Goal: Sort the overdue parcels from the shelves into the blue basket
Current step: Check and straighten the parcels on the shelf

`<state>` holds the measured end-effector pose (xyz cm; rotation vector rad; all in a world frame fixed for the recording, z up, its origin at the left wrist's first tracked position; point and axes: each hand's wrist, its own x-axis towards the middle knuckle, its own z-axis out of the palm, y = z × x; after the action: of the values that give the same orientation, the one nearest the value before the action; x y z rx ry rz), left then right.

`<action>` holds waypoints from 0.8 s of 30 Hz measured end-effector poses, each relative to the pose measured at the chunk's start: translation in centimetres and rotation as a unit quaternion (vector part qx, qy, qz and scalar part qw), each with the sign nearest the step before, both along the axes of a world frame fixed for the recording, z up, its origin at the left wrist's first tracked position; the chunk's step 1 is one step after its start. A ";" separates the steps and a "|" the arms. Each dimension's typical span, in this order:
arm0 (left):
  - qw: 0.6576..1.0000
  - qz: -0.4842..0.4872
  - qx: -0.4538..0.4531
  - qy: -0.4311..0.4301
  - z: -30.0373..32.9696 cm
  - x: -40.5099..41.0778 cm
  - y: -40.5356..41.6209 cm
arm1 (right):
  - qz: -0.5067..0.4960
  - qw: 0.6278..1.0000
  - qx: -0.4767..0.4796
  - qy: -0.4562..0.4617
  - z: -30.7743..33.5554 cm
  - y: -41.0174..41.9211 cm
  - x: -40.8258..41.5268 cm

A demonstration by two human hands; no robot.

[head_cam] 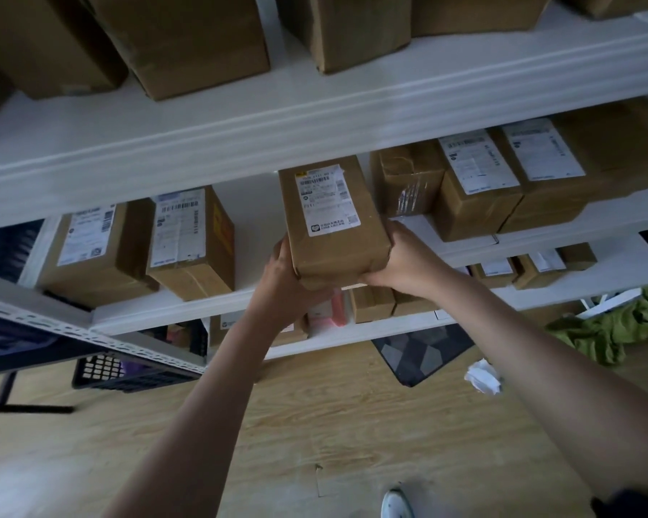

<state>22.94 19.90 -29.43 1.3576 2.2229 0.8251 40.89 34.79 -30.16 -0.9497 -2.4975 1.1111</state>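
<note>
At middle shelf: parcel held off the board, at its front edge, label up
left hand: fingers wrapped round parcel's near-left corner
right hand: clamps near-right side
neighbours: boxes either side

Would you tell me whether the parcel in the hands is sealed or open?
Sealed: the parcel shows closed flaps, with its label intact, gripped by left hand and right hand.
</note>
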 end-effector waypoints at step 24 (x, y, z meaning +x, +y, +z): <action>0.973 -0.070 0.146 0.167 4.3 4.2 -16.5 | -0.080 0.986 0.114 0.095 3.2 -19.2 5.9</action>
<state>27.16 3.43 -25.15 1.8929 2.2763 0.9605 46.77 15.60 -26.91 -0.9148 -2.2895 0.8050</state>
